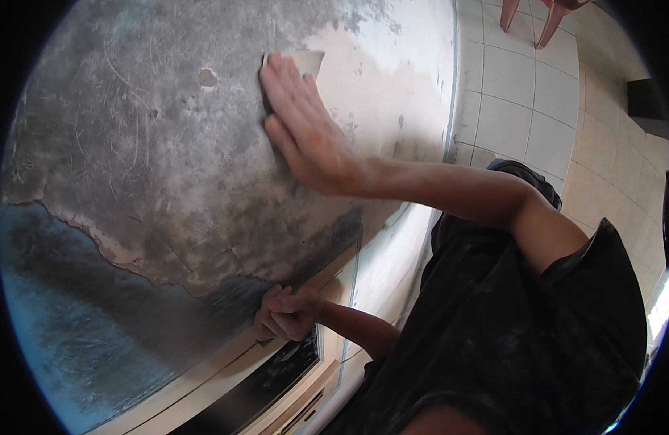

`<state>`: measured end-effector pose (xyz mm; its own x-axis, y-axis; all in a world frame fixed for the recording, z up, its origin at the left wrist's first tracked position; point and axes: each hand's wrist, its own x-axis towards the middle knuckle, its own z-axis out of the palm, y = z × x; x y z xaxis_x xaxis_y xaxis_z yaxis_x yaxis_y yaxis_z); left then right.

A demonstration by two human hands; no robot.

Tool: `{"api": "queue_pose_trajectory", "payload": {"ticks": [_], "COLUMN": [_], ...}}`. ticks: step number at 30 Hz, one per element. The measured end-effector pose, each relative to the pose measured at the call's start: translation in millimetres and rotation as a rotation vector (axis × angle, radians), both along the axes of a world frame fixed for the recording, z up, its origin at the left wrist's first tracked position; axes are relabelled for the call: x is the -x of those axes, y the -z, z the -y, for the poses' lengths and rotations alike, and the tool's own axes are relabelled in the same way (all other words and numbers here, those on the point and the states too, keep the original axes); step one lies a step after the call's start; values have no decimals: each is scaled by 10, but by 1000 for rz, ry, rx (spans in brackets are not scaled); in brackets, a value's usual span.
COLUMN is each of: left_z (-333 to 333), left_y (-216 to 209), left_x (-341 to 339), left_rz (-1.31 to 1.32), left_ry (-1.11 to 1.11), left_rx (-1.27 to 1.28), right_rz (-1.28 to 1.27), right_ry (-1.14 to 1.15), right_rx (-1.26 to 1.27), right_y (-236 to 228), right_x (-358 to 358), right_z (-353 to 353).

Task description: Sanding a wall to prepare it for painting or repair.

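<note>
Right hand (305, 138) flat against wall (153, 181), fingers straight and together, pointing up and left, forearm stretched out from right with elbow bent near black shirt (508, 333). Pressed under fingertips: sanding pad (305, 61), pale, only its upper corner showing past fingers, rest hidden beneath palm. Held by flat pressure, not wrapped or clamped. Pad high on wall, at border between grey scraped plaster on left and paler cream patch (371, 80) on right.

Left hand (284, 313) lower down, curled shut into loose fist, knuckles resting against wall just above cream frame (226, 370); nothing seen inside it. Well apart from right hand and pad.

Blue paint (73, 304) remaining across lower left of wall, ragged edge against grey. Tiled floor (523, 87) on right, red chair legs (537, 22) at top.
</note>
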<state>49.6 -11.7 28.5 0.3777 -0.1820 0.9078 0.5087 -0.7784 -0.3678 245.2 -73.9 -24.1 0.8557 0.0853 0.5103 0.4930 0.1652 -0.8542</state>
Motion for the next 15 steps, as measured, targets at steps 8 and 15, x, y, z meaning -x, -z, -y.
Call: {"api": "queue_pose_trajectory", "payload": {"ticks": [8, 15], "left_z": [-38, -4], "left_y": [16, 18], "left_x": [52, 11], "left_rz": [10, 8], "left_ry": [0, 7], "left_rx": [10, 1], "right_rz": [249, 309], "right_ry": [-170, -176], "right_rx": [88, 83], "right_y": [145, 356], "right_x": [293, 555], "right_z": [-16, -100]}}
